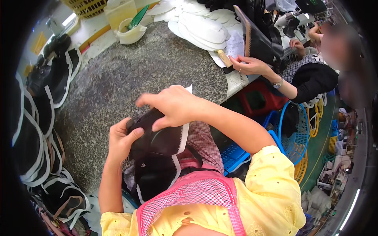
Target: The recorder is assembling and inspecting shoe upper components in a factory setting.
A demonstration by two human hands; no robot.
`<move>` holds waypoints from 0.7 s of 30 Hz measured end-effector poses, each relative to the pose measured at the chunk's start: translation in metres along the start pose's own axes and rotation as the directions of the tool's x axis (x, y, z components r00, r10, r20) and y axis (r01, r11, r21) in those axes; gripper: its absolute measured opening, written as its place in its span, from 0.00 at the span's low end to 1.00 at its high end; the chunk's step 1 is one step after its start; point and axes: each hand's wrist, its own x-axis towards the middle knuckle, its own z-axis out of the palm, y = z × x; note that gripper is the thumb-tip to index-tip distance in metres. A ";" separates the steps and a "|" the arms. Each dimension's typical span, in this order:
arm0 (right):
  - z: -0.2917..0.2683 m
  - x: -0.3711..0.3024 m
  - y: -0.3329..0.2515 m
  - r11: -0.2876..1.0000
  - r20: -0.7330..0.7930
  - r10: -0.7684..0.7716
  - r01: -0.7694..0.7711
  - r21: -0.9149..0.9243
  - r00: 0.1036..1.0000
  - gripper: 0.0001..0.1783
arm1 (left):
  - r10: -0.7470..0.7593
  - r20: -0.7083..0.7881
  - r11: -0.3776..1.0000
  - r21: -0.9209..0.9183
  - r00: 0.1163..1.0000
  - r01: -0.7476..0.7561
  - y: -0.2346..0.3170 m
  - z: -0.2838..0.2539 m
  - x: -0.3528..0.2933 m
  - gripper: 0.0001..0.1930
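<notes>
A black leather boot upper (167, 137) with a white zigzag-edged border lies across my lap at the near table edge. My left hand (122, 139) is closed on its left side, thumb on top and fingers underneath. Over its far part rests my right hand (175, 104), with thumb and forefinger spread apart; the forefinger is smeared by motion. The thumb tip is close to the leather, but whether it presses on it I cannot tell. Below the upper, another black section (153, 177) with a white edge hangs against my pink checked apron (197, 192).
Black pieces with white edging (35, 129) are heaped along the left of the speckled stone tabletop (114, 74). White cut-outs (201, 29) and a white pot (132, 35) with a green tool stand at the back. A co-worker's hand (250, 65) reaches in; blue baskets (293, 129) are at right.
</notes>
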 end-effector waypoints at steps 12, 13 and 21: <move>0.004 -0.011 0.025 0.958 0.098 -0.274 0.281 -0.063 0.957 0.19 | -0.038 0.044 0.997 0.063 0.998 0.035 0.007 0.012 -0.002 0.06; 0.005 -0.014 0.027 0.962 0.093 -0.268 0.271 -0.019 0.959 0.19 | -0.048 0.025 0.995 0.085 0.999 0.046 0.009 0.015 -0.003 0.07; 0.017 -0.035 0.036 0.932 -0.090 -0.283 0.296 0.209 0.955 0.21 | -0.001 0.006 0.929 0.371 1.000 -0.002 0.030 0.036 -0.012 0.08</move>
